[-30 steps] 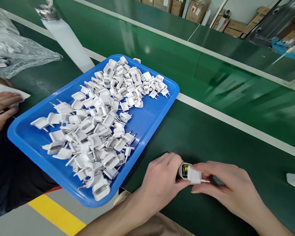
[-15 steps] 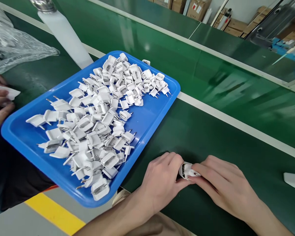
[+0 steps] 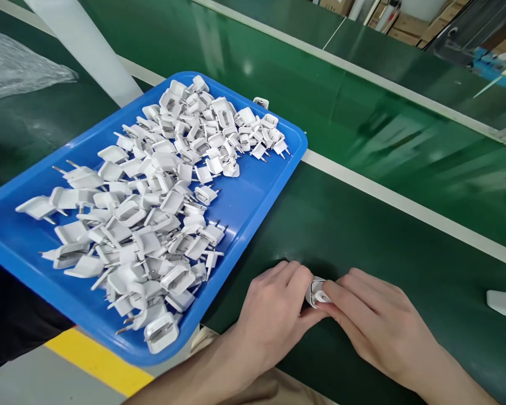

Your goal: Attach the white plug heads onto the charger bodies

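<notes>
Both of my hands meet over the green work surface at the lower middle. My left hand [image 3: 274,306] is closed around a small white plug housing [image 3: 311,292], its open end towards my right hand. With thumb and fingers pinched, my right hand [image 3: 375,323] presses a small white insert [image 3: 321,296] with a round dark hole against that opening. The fingers hide most of both pieces, so how deep the insert sits cannot be told. Left of my hands is a blue tray [image 3: 253,236] heaped with white two-pin plug housings [image 3: 164,180].
A green side wall [image 3: 341,95] with a pale edge strip runs behind the tray. One loose white piece [image 3: 261,102] lies just beyond the tray's far rim. At the right edge is a white object [image 3: 505,304]; clear plastic bagging [image 3: 21,67] lies at upper left.
The white insert, tilted and partly outside the housing before, now sits closer in its opening. The view has shifted, and a co-worker's hand at the left edge is gone from view.
</notes>
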`<action>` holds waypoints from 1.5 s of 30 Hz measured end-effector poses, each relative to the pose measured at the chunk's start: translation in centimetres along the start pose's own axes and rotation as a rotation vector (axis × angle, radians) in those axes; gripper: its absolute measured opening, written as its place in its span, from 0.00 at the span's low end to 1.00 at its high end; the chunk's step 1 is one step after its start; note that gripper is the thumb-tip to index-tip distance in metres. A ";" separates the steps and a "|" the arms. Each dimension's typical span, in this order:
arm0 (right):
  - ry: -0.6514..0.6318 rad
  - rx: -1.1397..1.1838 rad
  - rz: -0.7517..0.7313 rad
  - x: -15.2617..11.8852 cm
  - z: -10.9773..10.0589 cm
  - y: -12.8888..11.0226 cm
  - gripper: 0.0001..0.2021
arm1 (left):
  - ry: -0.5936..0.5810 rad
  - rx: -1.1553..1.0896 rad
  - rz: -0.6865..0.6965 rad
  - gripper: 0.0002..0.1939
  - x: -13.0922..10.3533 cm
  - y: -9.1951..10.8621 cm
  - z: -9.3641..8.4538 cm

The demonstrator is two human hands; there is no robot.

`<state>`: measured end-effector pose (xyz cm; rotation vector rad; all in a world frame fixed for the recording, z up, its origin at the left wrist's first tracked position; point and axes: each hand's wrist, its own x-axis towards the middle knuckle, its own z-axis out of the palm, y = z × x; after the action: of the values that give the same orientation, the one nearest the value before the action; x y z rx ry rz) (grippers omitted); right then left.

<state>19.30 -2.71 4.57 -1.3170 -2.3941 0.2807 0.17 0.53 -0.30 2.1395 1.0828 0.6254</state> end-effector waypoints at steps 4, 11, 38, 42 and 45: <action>-0.030 0.064 0.026 0.0 0.0 0.1 0.08 | 0.010 0.007 0.021 0.15 0.0 0.0 0.0; 0.002 0.121 0.067 -0.6 0.9 0.3 0.07 | -0.014 -0.022 0.028 0.12 0.2 0.0 -0.1; 0.026 0.078 0.021 -0.8 0.7 0.4 0.09 | -0.030 -0.085 0.062 0.05 0.3 0.0 -0.5; 0.044 0.109 0.024 -0.8 1.1 0.3 0.13 | -0.014 -0.092 0.069 0.02 0.6 0.1 -0.5; 0.050 0.136 -0.003 -0.8 1.3 0.6 0.12 | -0.019 -0.100 0.068 0.02 0.7 0.1 -0.6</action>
<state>19.53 -3.03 3.02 -1.2436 -2.2917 0.3976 0.22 1.21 0.29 2.0989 0.9518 0.6746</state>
